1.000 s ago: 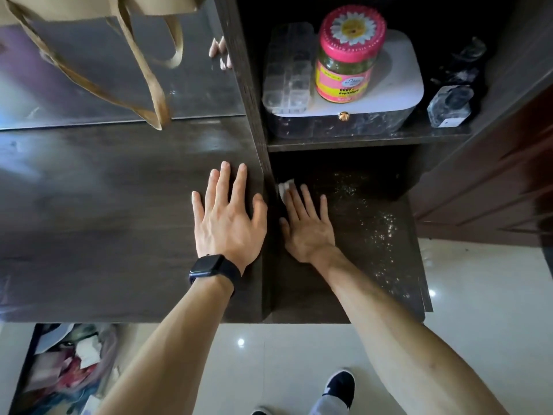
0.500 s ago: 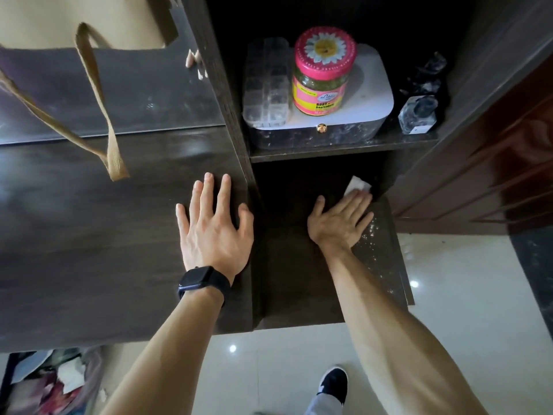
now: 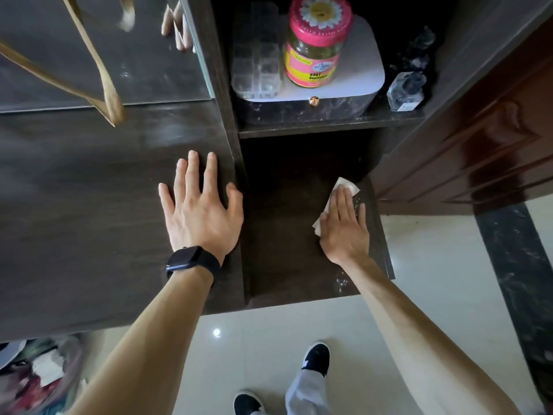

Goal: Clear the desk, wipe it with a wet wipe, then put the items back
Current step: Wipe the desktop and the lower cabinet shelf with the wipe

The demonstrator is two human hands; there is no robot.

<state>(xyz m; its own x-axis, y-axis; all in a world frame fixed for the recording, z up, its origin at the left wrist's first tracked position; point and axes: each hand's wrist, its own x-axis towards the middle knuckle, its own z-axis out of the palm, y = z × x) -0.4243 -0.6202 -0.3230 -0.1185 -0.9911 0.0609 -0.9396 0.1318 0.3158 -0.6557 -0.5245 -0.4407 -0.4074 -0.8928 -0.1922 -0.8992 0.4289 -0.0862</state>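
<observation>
Sweeping across from the far left corner, the right hand (image 3: 344,229) had carried the wet wipe (image 3: 347,187) over the lower shelf (image 3: 281,241) and now lay beside its right edge. Its fingers were straight and flat on top of the wipe, pressing rather than pinching it, and white corners showed past the fingertips and on the thumb side. Meanwhile the left hand (image 3: 200,217) had stayed spread palm down on the higher desk top (image 3: 74,205), holding nothing and seemingly bracing the body. Pale specks (image 3: 341,283) remained by the near right corner, so the stroke was probably best drawn straight toward the near edge under even pressure. Keeping the wipe wholly beneath the palm would stop it bunching, and each pass should overlap the last. A pink-lidded jar (image 3: 317,43) and white box (image 3: 368,70) sat on the upper shelf, well apart from the wiping.
</observation>
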